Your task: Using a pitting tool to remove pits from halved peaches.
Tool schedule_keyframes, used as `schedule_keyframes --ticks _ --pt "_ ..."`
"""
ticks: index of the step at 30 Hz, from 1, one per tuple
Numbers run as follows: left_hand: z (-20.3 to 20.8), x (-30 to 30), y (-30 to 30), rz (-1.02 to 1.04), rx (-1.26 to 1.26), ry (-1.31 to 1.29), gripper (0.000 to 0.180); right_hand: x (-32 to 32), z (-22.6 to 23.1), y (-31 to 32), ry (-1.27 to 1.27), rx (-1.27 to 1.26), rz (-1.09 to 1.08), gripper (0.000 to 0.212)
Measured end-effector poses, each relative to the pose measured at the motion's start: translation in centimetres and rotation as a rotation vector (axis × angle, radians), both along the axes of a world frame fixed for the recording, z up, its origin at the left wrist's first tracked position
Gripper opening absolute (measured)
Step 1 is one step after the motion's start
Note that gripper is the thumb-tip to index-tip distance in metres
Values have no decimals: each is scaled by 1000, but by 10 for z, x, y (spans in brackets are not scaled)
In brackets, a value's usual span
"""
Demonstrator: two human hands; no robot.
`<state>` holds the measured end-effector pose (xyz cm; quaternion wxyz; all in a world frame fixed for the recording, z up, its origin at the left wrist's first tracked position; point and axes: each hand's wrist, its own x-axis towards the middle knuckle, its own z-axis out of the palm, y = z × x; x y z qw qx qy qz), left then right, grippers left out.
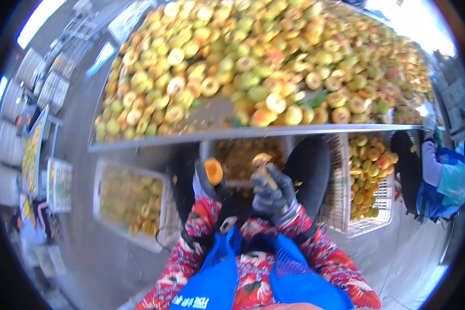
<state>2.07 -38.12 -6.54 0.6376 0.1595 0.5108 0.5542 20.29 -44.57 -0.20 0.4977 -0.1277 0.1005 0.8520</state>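
Note:
My left hand [203, 181], in a dark glove, is closed around a peach half [213, 171] with its orange cut side showing. Close to it on the right, my gloved right hand [275, 190] is closed too. At its fingertips is an orange-brown peach piece [262, 159], with something tan below it between the fingers; motion blur hides whether that is a tool. Both hands are above my lap, in front of a tub [207, 150] of brownish scraps between my knees. Beyond them, a metal table [253, 133] bears a heap of halved peaches [243, 64].
A white crate [165, 206] of peaches stands on the floor at left. Another white crate [341, 206] with peaches is at right. A person in blue [444, 178] sits at the far right. More people, a fruit table [33, 150] and stacked crates [57, 85] are at far left.

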Motion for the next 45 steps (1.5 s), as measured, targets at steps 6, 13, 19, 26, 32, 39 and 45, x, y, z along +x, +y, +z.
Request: schedule_keyframes --ticks 6,13,19,26,32,39,45 --pt "-14 -138 -1 -161 443 874 46 22 -50 0 126 50 220 47" --pt "-37 -229 -9 221 66 511 41 22 -54 -3 -31 22 256 47" --pt "-152 -310 -12 -177 -331 1583 63 22 -58 -6 -169 -9 285 43" --pt "-42 -248 36 -549 -302 1863 32 29 -56 -9 -201 -58 231 41" --pt "78 -112 121 -283 331 1855 30 17 -30 0 -423 -53 233 39" --pt "64 -78 188 -901 443 1975 58 14 0 13 -678 28 222 37" --pt "58 -52 145 -557 493 974 50 6 29 31 -1082 167 323 29"
